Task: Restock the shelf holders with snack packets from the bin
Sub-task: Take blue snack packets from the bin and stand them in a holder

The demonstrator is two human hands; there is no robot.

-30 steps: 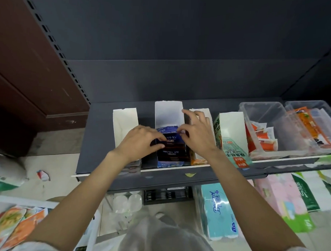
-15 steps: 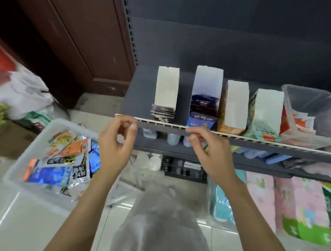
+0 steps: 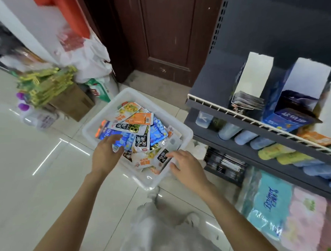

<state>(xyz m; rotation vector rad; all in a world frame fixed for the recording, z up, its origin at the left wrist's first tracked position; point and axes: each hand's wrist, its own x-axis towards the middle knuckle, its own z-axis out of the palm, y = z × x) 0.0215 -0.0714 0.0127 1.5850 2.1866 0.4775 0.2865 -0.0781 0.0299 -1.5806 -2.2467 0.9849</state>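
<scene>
- The bin (image 3: 181, 126), a white plastic tub, stands on the floor (image 3: 26, 176) to the left of the shelf (image 3: 214, 106); the snack packets (image 3: 136, 129) lie in it in a loose, overlapping heap.
- The left hand (image 3: 105, 153) is over the bin's near-left edge, its fingers (image 3: 113, 139) spread and fairly straight, resting on a blue packet (image 3: 120, 136); they grip nothing yet.
- To do this pick well, I judge it best to choose one kind by colour and slide the fingers under a few packets together, not pinch a single slippery corner.
- The right hand (image 3: 185, 168) is at the bin's near-right corner, fingers relaxed and open, touching a white packet with a black label (image 3: 164, 156) or just over it; which, I cannot tell.
- This hand could steady the heap or square the gathered packets so they stand edge-on before they are lifted.
- On the shelf, along its front edge, stand the holders: the left holder (image 3: 255, 80) has a few dark packets low in it and plenty of free height, the blue holder (image 3: 303, 85) beside it is fuller.
- Judging by that, packets matching the left holder seem the most needed; carry them upright and drop them in behind those already there.
</scene>
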